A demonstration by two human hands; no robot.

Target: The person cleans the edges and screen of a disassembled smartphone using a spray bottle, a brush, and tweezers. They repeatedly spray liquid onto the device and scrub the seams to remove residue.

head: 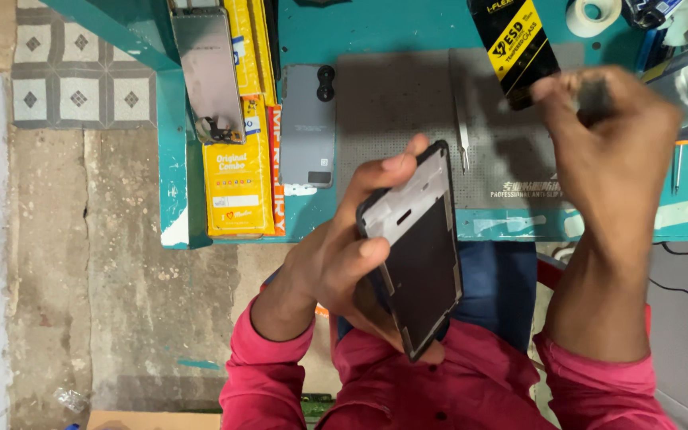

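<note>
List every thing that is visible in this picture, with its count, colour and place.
phone frame: one, black and grey, held above the lap
phone back: one, grey, flat on the table
screen part: one, grey, lying on the yellow boxes
boxes: several, yellow, left side of the table
mat: one, grey, middle of the table
tweezers: one, silver, on the mat
tape roll: one, white, top right
table: one, teal
left hand: grips the phone frame
right hand: blurred, holds a small dark thing

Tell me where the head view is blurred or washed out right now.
Head view: the right hand is smeared by motion blur, so what it holds cannot be told; the left hand and the phone frame are sharp; the grey mat is evenly lit, without glare.
</note>
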